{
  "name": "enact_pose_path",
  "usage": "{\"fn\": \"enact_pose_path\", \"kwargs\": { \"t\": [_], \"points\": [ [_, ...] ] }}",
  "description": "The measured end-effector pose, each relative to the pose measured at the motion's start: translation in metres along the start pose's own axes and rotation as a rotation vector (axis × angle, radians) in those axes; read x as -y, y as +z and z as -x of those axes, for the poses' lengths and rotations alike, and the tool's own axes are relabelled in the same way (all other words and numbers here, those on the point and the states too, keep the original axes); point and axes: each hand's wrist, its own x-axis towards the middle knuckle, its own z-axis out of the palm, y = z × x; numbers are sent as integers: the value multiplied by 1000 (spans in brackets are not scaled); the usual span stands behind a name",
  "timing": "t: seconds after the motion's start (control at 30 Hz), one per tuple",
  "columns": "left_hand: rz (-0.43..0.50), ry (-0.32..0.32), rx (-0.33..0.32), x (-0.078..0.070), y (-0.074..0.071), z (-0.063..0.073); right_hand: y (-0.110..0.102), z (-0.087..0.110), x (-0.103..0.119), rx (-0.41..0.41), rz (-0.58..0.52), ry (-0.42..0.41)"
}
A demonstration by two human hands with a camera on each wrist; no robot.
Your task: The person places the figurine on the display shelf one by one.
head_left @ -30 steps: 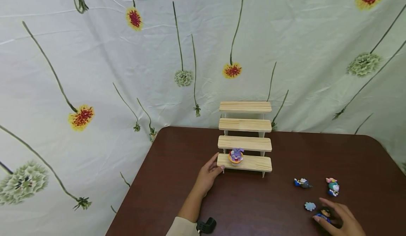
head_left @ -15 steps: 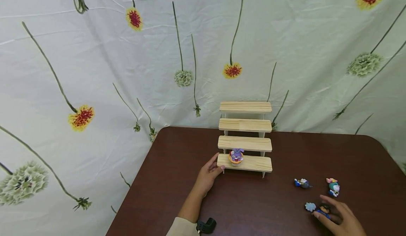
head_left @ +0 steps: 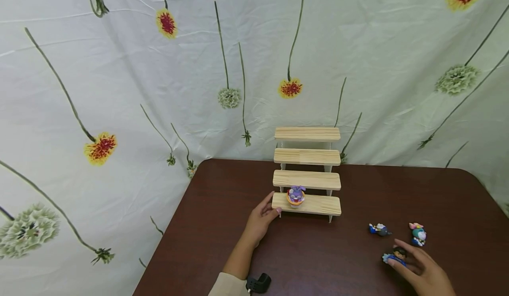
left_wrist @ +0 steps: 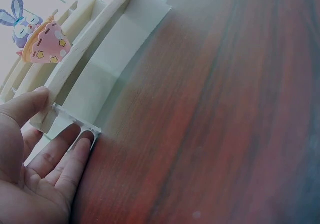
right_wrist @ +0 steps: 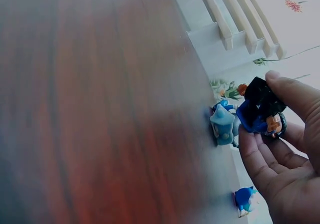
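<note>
My left hand (head_left: 259, 221) grips the left end of the lowest step of a wooden tiered display stand (head_left: 307, 180). In the left wrist view its thumb rests on the board (left_wrist: 75, 68), with the fingers under it by the clear support. On that step sits a purple bunny figurine (head_left: 296, 195) in a pink cone-shaped cup with stars. At the table's right side, my right hand (head_left: 425, 269) pinches a small dark-haired figurine (right_wrist: 260, 106) in blue between thumb and fingers. A light-blue piece (head_left: 386, 258) shows just left of it, partly covered.
Two more small figurines lie on the dark brown table (head_left: 338, 260): a blue and grey one (head_left: 379, 229) and a teal and pink one (head_left: 418, 234). A flower-print cloth (head_left: 191, 66) hangs behind the table. A black band (head_left: 259, 282) is on the left wrist.
My right hand has moved left with the dark-haired figurine, which now overlaps the light-blue piece in the head view. The left hand and the stand have stayed in place.
</note>
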Motion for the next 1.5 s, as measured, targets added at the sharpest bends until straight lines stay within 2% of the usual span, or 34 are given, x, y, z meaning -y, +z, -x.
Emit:
{"fn": "enact_pose_path", "kwargs": {
  "t": [0.13, 0.4, 0.83, 1.0, 1.13, 1.3, 1.5],
  "points": [
    [-3, 1, 2, 0, 0, 0, 2, -1, 4, 25, -10, -27],
    [4, 3, 3, 1, 0, 0, 12, 1, 8, -27, -61, -157],
    [-5, 2, 3, 1, 0, 0, 7, -9, 22, 64, -18, -17],
    [6, 14, 2, 1, 0, 0, 8, -11, 27, 60, -39, 0],
    [-2, 11, 3, 2, -1, 0, 9, -12, 31, 52, -60, -2],
    [-18, -2, 6, 1, -2, 0, 9, -15, 35, 44, -28, -20],
    [-22, -3, 5, 1, -1, 0, 11, -18, 37, 1, -73, -142]
  ]
}}
